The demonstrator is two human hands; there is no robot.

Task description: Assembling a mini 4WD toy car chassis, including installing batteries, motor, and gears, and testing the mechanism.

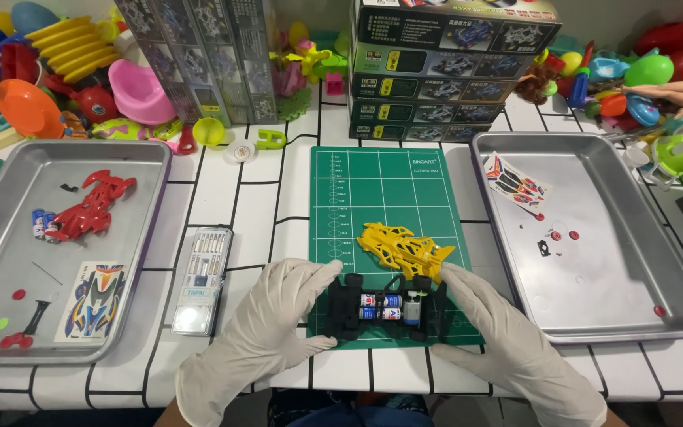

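Nearest me, the white-gloved left hand [266, 328] and white-gloved right hand [503, 336] grip the ends of a black plastic toy-car chassis [385, 307], fingers curled against it, on the green cutting mat [381, 190]. Just beyond lies a yellow plastic car body shell [401, 249]. Steel trays [642, 237] flank the white-tiled worktop [223, 198]; fingertips are hidden.

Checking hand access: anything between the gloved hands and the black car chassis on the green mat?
Nothing visible. Left hand and right hand touch the black chassis ends; the yellow car body lies just behind it.
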